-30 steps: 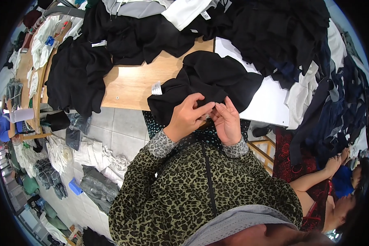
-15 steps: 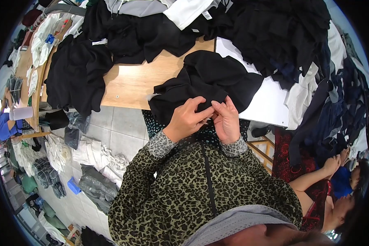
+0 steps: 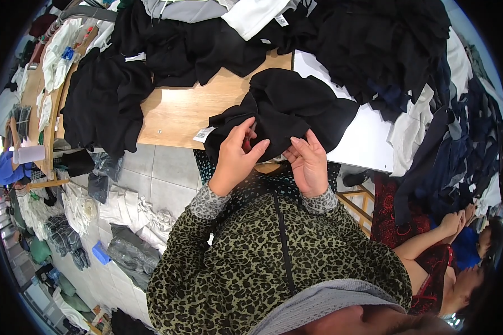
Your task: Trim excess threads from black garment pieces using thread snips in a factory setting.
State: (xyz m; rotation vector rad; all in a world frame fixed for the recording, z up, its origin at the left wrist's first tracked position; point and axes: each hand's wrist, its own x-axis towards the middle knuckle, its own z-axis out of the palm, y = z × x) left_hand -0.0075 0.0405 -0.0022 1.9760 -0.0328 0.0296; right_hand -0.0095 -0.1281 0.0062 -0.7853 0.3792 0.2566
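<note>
A black garment (image 3: 296,100) lies bunched at the near edge of the table, with a white label (image 3: 204,134) sticking out at its left. My left hand (image 3: 235,159) is curled over its near left part, thumb and forefinger apart. Inside that hand shows a small red object (image 3: 247,143); its kind is too hidden to tell. My right hand (image 3: 309,167) has thumb and fingers closed on the garment's near edge. The cloth hides some fingertips.
The wooden tabletop (image 3: 179,114) meets a white board (image 3: 369,142) on the right. Black garments (image 3: 106,100) are heaped left and along the back, dark blue ones (image 3: 464,145) at right. Another person's arm (image 3: 430,240) is close at the right. Bagged clothes (image 3: 131,251) lie on the floor.
My left hand has moved left, away from my right hand, and its fingers have spread apart. More of the white label shows, and the red object has come into sight.
</note>
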